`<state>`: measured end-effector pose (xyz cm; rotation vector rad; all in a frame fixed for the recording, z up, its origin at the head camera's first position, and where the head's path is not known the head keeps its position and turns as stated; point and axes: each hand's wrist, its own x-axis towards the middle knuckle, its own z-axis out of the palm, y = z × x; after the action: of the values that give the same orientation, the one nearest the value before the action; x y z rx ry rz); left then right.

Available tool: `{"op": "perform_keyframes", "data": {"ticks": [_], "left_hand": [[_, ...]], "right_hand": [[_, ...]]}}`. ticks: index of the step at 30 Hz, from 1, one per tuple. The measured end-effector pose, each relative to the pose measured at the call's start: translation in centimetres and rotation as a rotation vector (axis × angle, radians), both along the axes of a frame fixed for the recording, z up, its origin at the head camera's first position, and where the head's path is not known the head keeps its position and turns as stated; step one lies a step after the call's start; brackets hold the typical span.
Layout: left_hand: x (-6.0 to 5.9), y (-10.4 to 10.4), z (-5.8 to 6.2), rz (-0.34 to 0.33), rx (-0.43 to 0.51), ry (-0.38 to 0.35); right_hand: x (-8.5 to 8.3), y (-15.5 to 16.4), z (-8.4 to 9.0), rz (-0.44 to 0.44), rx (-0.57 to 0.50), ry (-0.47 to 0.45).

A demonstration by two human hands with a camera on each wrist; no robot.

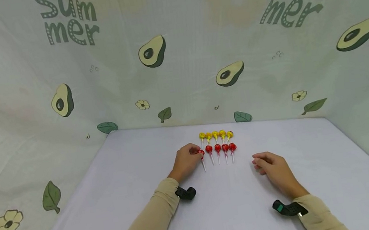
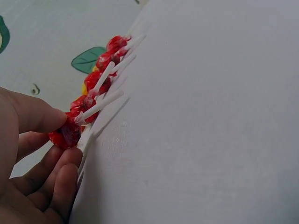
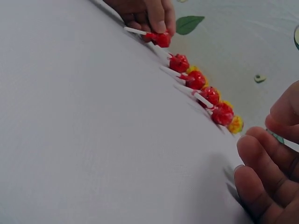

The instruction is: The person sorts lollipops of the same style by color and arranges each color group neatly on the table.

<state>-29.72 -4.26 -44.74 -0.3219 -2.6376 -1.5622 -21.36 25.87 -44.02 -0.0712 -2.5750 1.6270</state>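
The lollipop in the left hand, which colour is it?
Red lollipop, pinched by the left hand; clearest in the left wrist view.

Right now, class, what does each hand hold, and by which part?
The left hand pinches the end red lollipop by its wrapped head. The right hand holds nothing.

Both forearms enter from the bottom of the head view, clad in tan sleeves, each with a small black device strapped at the wrist. The left arm runs up from the lower centre-left toward the middle of the frame, where the left hand [image 1: 186, 161] lies knuckles up with its fingers curled; in the left wrist view the thumb [image 2: 32, 114] and fingertips [image 2: 63, 163] pinch together at the lower left. The right arm comes in from the lower right, and the right hand [image 1: 272, 167] rests palm down right of centre, fingers loosely bent and holding nothing.
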Motion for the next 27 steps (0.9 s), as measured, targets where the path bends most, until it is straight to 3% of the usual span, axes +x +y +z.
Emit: {"op": "perform_keyframes", "data": {"ticks": [8,16,27], "left_hand": [[-1.1,0.7,0.2,0.034,-0.082,-0.039],[-1.4,1.4,0.3,0.026,-0.092,0.023],[-1.4,1.6,0.4,0.020,-0.105,0.029]], "right_hand": [[0.2,0.0,-0.2,0.008,-0.004,0.001],[-0.1,0.3,0.3,-0.009,-0.052,-0.004],[-0.1,0.4,-0.1,-0.019,-0.070,-0.021]]}}
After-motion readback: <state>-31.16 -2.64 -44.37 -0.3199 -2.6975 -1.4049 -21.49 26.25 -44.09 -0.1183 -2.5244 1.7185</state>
